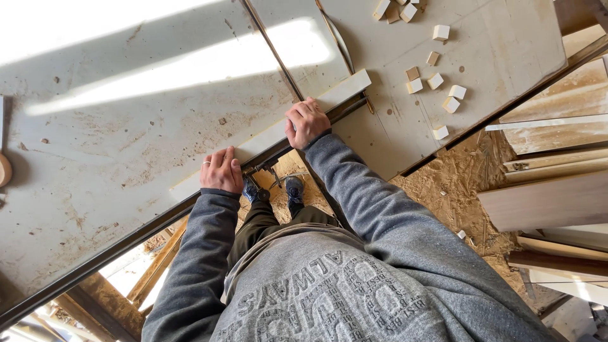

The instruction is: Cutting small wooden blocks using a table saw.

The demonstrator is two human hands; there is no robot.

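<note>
A long pale wooden strip [266, 136] lies along the near edge of a grey metal saw table [126, 126]. My left hand [220, 170], with a ring on one finger, presses flat on the strip's near end. My right hand [305, 121] grips the strip further along, close to the thin saw blade [339, 41] that rises from the table slot. Both arms wear grey sleeves. My legs and dark shoes [294, 190] show below the table edge.
Several small wooden blocks [437, 79] lie scattered on the table's right part. Stacked boards [551, 196] stand at the right. Sawdust [456, 190] covers the floor. A dark metal rail [95, 266] edges the table.
</note>
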